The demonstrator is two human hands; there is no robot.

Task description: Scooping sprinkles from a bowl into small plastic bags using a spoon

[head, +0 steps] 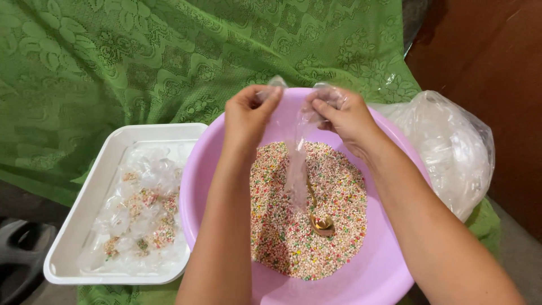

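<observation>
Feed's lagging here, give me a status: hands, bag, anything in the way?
Left hand and right hand pinch small clear plastic bag open above pink plastic basin of multicoloured beads. Gold metal spoon lies beneath the bag.

basin [389, 271] pink | tray [84, 209] white | cloth [141, 62] green floral lace | beads [339, 209] multicoloured | spoon [322, 223] gold

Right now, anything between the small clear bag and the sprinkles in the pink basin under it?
Nothing visible. The small clear bag hangs from the left hand and right hand straight over the sprinkles in the pink basin; a gold spoon lies just beside it.
</observation>
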